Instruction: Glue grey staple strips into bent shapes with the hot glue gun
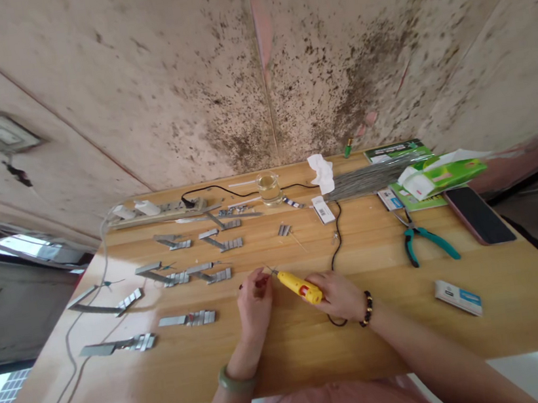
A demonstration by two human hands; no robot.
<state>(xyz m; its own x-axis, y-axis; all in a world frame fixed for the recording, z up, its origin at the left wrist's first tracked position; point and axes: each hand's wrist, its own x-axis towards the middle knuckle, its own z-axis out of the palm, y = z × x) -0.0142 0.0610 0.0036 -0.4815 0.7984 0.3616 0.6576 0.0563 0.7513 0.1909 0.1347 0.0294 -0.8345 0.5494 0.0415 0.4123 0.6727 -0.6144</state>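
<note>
My right hand is closed round the back end of a yellow corded hand tool, whose thin tip points up and left. Just left of that tip, my left hand has its fingers pinched together; what they hold is too small to make out. A thin wire shows by the fingertips. Beyond the hands lie a small grey ribbed piece and a thin stick. Several grey folded metal strips, such as one near the left hand, stand or lie on the left half of the table.
A power strip and a glass of yellowish liquid are at the back. To the right are a bundle of thin rods, teal pliers, a phone, a green tissue pack and a small box.
</note>
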